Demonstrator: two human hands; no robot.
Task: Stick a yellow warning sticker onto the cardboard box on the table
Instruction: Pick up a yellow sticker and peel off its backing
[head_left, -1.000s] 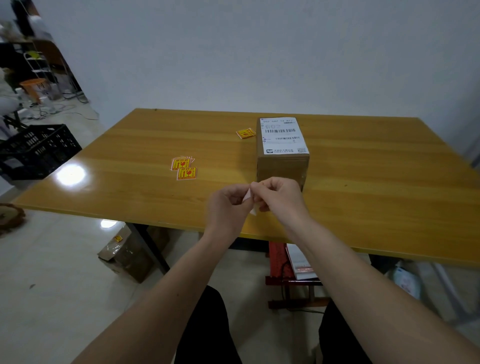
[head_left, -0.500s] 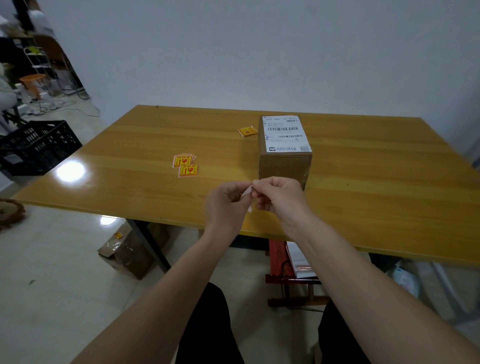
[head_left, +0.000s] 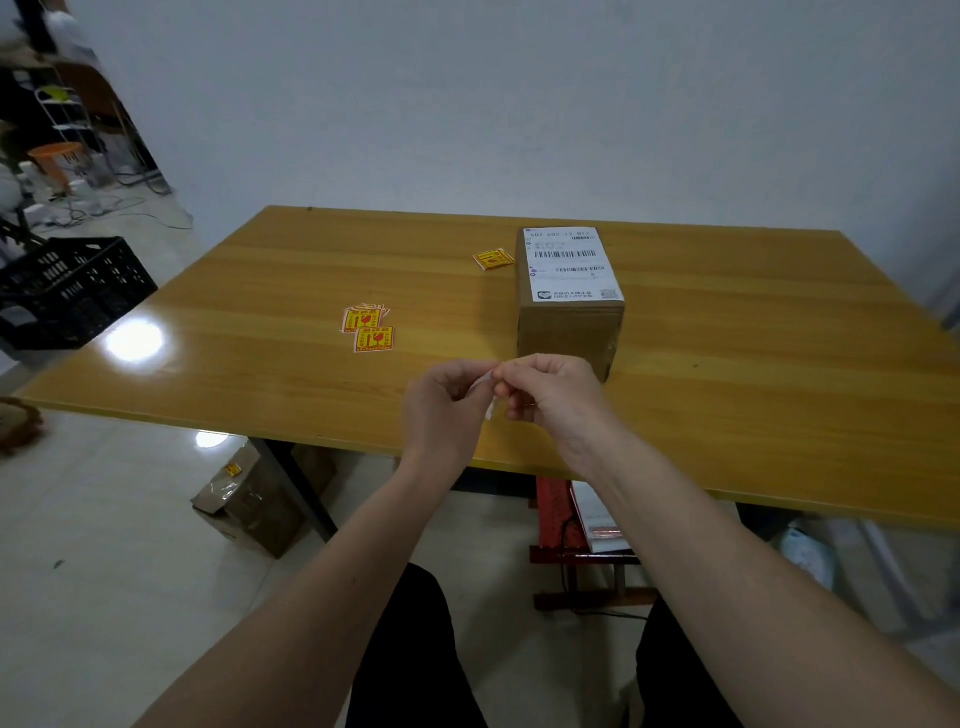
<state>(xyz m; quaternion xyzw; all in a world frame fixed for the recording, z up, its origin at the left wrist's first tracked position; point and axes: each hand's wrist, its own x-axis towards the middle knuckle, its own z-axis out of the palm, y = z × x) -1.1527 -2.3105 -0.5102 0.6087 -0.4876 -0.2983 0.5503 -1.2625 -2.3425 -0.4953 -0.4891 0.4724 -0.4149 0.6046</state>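
We pinch a small white-backed sticker (head_left: 487, 392) between our left hand (head_left: 445, 410) and right hand (head_left: 553, 397), fingertips closed on it above the desk's (head_left: 753, 395) near edge. Its printed face is hidden from us; it hangs roughly upright. Just beyond our right hand stands the cardboard box (head_left: 570, 306), long axis running toward the far edge, label (head_left: 569, 265) upward. Loose yellow stickers (head_left: 368, 330) lie left, another (head_left: 492, 259) beside the box.

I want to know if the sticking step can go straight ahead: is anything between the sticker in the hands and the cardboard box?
Nothing visible is. The sticker, pinched between left hand and right hand, hangs just in front of the cardboard box; the spare stickers lie off to the left.
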